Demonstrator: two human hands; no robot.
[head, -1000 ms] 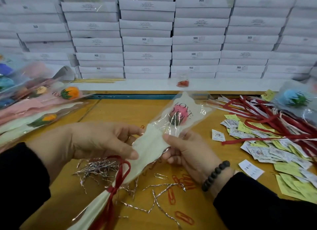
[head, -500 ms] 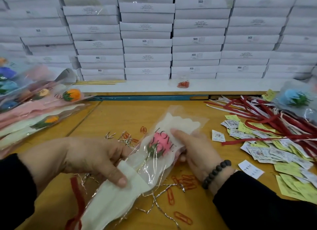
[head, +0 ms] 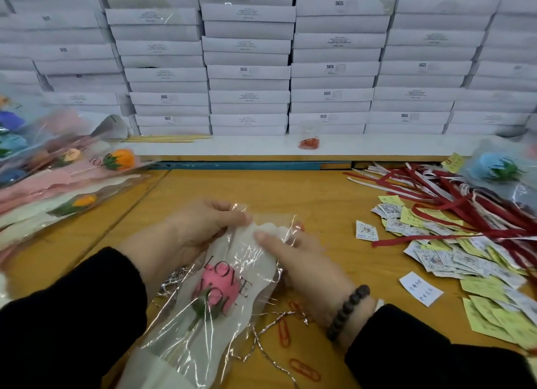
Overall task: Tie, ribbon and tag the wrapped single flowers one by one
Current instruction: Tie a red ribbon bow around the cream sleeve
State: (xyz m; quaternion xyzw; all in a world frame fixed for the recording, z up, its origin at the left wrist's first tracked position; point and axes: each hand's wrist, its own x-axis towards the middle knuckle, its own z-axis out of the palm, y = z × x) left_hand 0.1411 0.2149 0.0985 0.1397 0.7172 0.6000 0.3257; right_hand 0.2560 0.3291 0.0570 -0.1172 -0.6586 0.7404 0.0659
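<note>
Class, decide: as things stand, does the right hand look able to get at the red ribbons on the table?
Probably yes. The ribbons lie uncovered on the right hand's own side, with only flat paper tags between; but it first has to let go of the wrapped flower.

Wrapped pink flower [head: 216, 287] in clear "LOVE YOU" sleeve lying lengthwise toward viewer, red ribbons [head: 453, 202] and tags [head: 441, 258] lying heaped at right

Between the left hand [head: 197, 232] and right hand [head: 302, 269], the flower sleeve [head: 232, 278] is glossy, crinkled clear plastic over matt cream paper. Under both hands the table [head: 261, 191] looks like smooth, yellowish wood. Just below the right hand lie thin, shiny metallic twist ties [head: 270, 356] and glossy orange paper clips [head: 283, 332]. Well right of it, satiny red ribbons [head: 453, 208] cross matt paper tags [head: 436, 261].
</note>
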